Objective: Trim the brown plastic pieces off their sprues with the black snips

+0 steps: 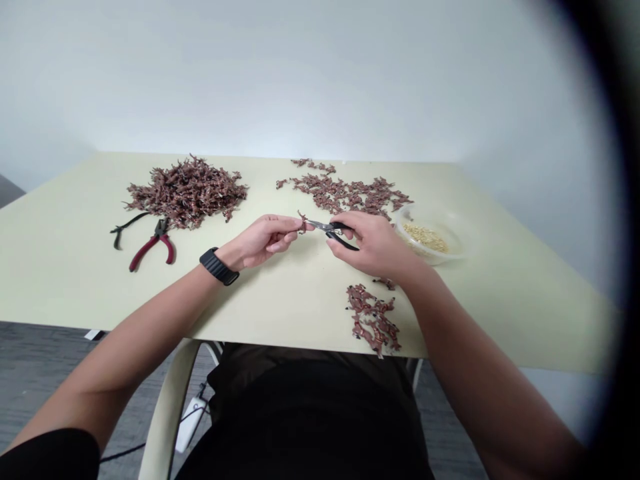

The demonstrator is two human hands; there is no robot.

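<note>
My left hand [267, 238] pinches a small brown component [301, 222] over the middle of the pale yellow table [75, 267]. My right hand [373, 245] grips black-handled pliers [333, 232], and their tip meets the component. A black watch band sits on my left wrist. A small heap of brown pieces [373, 319] lies just below my right hand, near the table's front edge.
A big pile of brown components [187, 191] lies at the back left, with red-handled pliers [153, 244] and a black tool [125, 229] in front of it. Another spread of pieces [350, 191] lies at the back centre. A clear bowl of yellowish bits [427, 235] stands right.
</note>
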